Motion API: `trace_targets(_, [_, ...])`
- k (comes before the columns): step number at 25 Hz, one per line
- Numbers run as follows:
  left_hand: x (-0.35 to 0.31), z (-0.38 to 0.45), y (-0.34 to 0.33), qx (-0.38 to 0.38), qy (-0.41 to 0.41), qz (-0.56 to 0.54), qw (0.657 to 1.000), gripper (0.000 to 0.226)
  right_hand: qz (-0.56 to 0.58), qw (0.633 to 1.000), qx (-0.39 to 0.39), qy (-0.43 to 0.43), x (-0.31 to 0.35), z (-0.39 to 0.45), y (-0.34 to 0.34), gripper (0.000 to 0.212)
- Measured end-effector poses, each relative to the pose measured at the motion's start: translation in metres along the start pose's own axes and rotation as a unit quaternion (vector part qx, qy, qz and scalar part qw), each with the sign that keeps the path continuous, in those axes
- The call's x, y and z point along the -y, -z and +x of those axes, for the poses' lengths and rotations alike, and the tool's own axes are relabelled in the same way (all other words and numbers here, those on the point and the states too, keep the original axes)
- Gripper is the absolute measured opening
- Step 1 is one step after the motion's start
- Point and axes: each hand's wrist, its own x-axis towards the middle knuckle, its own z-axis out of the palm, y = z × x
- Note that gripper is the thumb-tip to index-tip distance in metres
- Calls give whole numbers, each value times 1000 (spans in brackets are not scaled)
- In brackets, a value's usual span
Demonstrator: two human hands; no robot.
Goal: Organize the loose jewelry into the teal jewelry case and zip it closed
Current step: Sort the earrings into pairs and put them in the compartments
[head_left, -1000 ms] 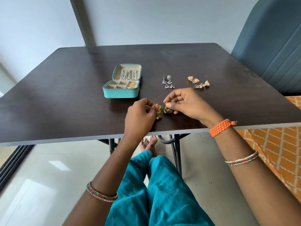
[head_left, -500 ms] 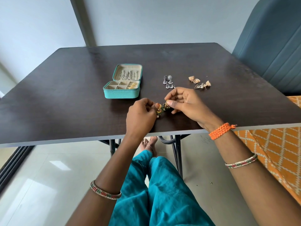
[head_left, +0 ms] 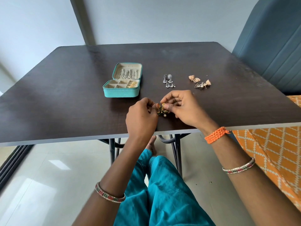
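Note:
A teal jewelry case [head_left: 120, 93] lies open on the dark table [head_left: 65, 88], silver pieces in its lid and a gold piece in one compartment. Near the table's front edge my left hand [head_left: 140, 118] and my right hand [head_left: 182, 108] meet over green-and-gold earrings [head_left: 162, 111] with a small pearl drop. Both hands pinch the earrings with thumb and fingers; most of the pair is hidden between the fingertips. A pair of silver earrings [head_left: 169, 80] lies behind my right hand. Peach-gold jhumka earrings [head_left: 199, 81] lie further right.
A blue-grey padded chair [head_left: 273, 46] stands at the table's right. An orange patterned cloth [head_left: 268, 154] lies at my right, below the table edge. The table's metal legs [head_left: 177, 150] and my teal-clad knees are under the front edge.
My hands have drawn closer together over the green-and-gold earrings, and my right hand has shifted slightly toward the left one. The case and the other earrings have not moved.

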Motion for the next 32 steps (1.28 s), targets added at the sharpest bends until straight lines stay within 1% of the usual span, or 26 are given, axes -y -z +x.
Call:
trace_targets(3, [-2,1,1,-2,6,14,1000,11,-21,999,-27,9,-1,1,-4,22])
trace_targets(6, [-1,2,1,-5,19,-8,1000,11,-54,997,-48,10,-2,-1,-4,13])
trace_targets(8, [-1,4,1,-5,27,-16,999,12,-64,997,-47,-1,-4,0,-2,12])
trace_targets(10, [0,6,2,-2,34,-19,999,11,-58,998,-27,-17,-6,3,-1,12])
trace_targets(13, [3,8,3,7,33,-51,998,13,4,999,-17,-38,-8,6,2,18])
trace_targets(16, [8,10,4,3,34,-94,995,15,102,992,-47,-59,-10,4,5,31])
trace_targets(19, [10,8,5,-5,27,-117,993,16,164,981,-77,-72,-11,3,9,39])
trace_targets(21, [9,7,6,-2,18,-144,989,15,197,973,-90,-73,-10,1,13,41])
trace_targets(23, [6,6,8,-2,11,-180,984,13,200,971,-107,-72,-13,-1,22,42])
trace_targets(25, [-1,4,12,6,3,-228,974,13,184,967,-152,-83,-21,0,40,42])
trace_targets(28, [-30,7,15,48,-56,-287,955,10,141,941,-284,-118,-45,10,80,44])
trace_targets(30, [-54,20,10,75,-121,-268,953,10,89,928,-338,-130,-65,20,101,40])
trace_targets(32, [-72,40,-4,102,-174,-199,959,12,30,931,-342,-121,-80,28,110,34])
